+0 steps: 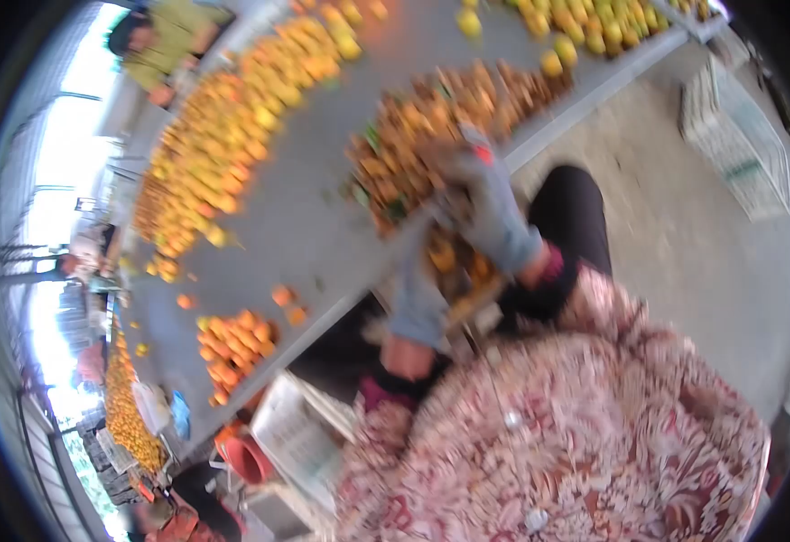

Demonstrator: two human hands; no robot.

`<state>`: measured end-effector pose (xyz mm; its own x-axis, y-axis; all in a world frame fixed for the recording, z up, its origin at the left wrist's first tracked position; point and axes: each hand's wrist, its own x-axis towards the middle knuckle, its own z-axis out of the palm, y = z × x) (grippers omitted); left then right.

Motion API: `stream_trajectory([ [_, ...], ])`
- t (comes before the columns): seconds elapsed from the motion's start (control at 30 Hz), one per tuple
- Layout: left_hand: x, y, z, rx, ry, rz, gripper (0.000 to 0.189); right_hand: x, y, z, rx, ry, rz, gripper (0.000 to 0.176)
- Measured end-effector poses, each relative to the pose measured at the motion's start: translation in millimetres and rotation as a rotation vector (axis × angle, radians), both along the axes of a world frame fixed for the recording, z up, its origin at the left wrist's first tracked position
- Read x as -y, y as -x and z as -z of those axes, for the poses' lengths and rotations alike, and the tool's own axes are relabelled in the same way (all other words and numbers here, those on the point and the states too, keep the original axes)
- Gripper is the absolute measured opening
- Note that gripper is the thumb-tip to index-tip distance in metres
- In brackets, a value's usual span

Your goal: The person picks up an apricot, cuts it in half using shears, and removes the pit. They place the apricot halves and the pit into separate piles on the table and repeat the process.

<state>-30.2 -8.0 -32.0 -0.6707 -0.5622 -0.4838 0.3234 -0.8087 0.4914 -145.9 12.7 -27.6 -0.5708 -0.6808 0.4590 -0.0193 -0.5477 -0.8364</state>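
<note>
My right hand (492,210), in a grey glove, is at the near edge of a pile of brownish-orange fruit (422,122) with some green leaves. Its fingers are smeared by motion, so I cannot see what they hold. Lower and to the left is my left hand (416,303), also gloved, beside the table's edge. Its fingers are blurred too. Between and below the hands, several orange-yellow fruits (445,257) show in a container at my lap, partly hidden by my gloves and sleeves.
A long grey table (300,194) carries a broad band of yellow-orange fruit (223,149), a small orange heap (237,343) and greenish-yellow fruit (594,23). White crates (738,135) stand right; another crate (296,434) and a red bucket (249,459) are below. A person (169,50) works across the table.
</note>
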Motion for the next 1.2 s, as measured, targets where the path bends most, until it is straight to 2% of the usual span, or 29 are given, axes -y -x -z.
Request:
stream_trajectory([
  [0.03,1.4,-13.0,11.4,0.025,0.0,0.098,0.024,-13.7,-4.1,-14.3,0.502,-0.184,-0.314,0.008],
  [0.13,4.8,-12.7,3.7,0.167,0.084,0.201,0.024,-16.7,-14.9,-41.8,0.636,-0.202,-0.426,0.011],
  [0.2,11.3,-13.3,4.1,0.395,0.138,0.174,0.021,-12.3,-18.3,-47.1,0.48,-0.291,-0.424,0.018],
  [0.23,12.6,-14.3,0.6,0.399,0.133,0.171,0.021,-10.1,-16.3,-42.3,0.485,-0.295,-0.427,0.018],
  [0.3,14.5,-11.5,-6.0,0.383,0.267,0.252,0.023,-4.8,-7.5,-26.7,0.576,-0.136,-0.466,0.016],
  [0.33,15.1,-9.5,-0.2,0.383,0.26,0.253,0.023,-3.3,-10.8,-21.1,0.708,-0.177,-0.41,0.024],
  [0.37,17.2,-6.4,8.4,0.338,0.209,0.118,0.024,-2.2,-11.2,-15.3,0.709,-0.18,-0.409,0.024],
  [0.4,16.9,0.3,3.6,0.29,0.161,-0.016,0.024,0.6,-9.2,-13.0,0.87,-0.122,-0.479,0.022],
  [0.43,15.0,4.7,-2.8,0.289,0.161,-0.011,0.024,1.5,-7.3,-11.7,1.032,-0.06,-0.546,0.021],
  [0.47,13.2,8.5,-9.7,0.313,0.111,-0.01,0.027,1.6,-5.7,-10.2,1.032,-0.058,-0.541,0.021],
  [0.53,13.9,8.5,-16.5,0.332,0.066,-0.007,0.03,4.7,-3.5,-17.9,1.16,-0.056,-0.438,0.017],
  [0.6,22.0,-3.6,-4.8,-0.039,-0.058,0.238,0.039,17.3,-0.7,-13.0,1.23,-0.049,-0.414,0.016],
  [0.63,23.6,-6.2,3.8,-0.042,-0.052,0.238,0.039,24.3,1.3,-8.5,1.305,-0.044,-0.389,0.015],
  [0.7,28.3,-7.1,7.2,-0.414,0.0,0.318,0.047,33.4,4.2,-10.6,1.319,-0.023,-0.419,0.016],
  [0.77,33.3,-11.2,-1.8,-0.424,-0.061,0.263,0.048,39.0,5.3,-18.4,1.283,-0.009,-0.267,0.016],
  [0.8,35.9,-12.1,-8.1,-0.432,-0.136,0.215,0.049,39.2,11.3,-12.7,1.236,0.042,-0.295,0.015],
  [0.83,40.9,-14.3,-10.2,-0.433,-0.125,0.205,0.049,37.9,15.4,-11.1,1.221,0.04,-0.251,0.015],
  [0.9,41.1,-19.1,-13.5,-0.268,-0.336,0.036,0.049,30.8,21.1,-6.5,1.159,0.032,-0.219,0.018],
  [0.93,38.5,-21.1,-15.3,-0.256,-0.271,0.039,0.047,28.7,22.2,-3.5,1.155,0.028,-0.227,0.018],
  [1.0,39.7,-21.0,-18.5,-0.202,-0.201,0.019,0.046,22.0,16.2,-2.9,1.037,0.058,-0.502,0.017],
  [1.07,34.7,-22.0,-19.4,-0.15,-0.128,-0.009,0.044,14.5,8.8,-12.3,1.072,0.005,-0.49,0.018],
  [1.1,30.8,-22.8,-19.7,-0.207,-0.106,0.02,0.047,15.6,4.4,-17.7,1.106,-0.042,-0.485,0.02],
  [1.17,30.8,-33.7,-19.0,-0.247,-0.062,-0.006,0.05,14.9,10.1,-8.4,1.073,0.044,-0.596,0.023],
  [1.2,34.0,-38.6,-16.3,-0.122,0.072,0.223,0.045,15.0,15.7,-4.5,1.057,-0.021,-0.566,0.025],
])
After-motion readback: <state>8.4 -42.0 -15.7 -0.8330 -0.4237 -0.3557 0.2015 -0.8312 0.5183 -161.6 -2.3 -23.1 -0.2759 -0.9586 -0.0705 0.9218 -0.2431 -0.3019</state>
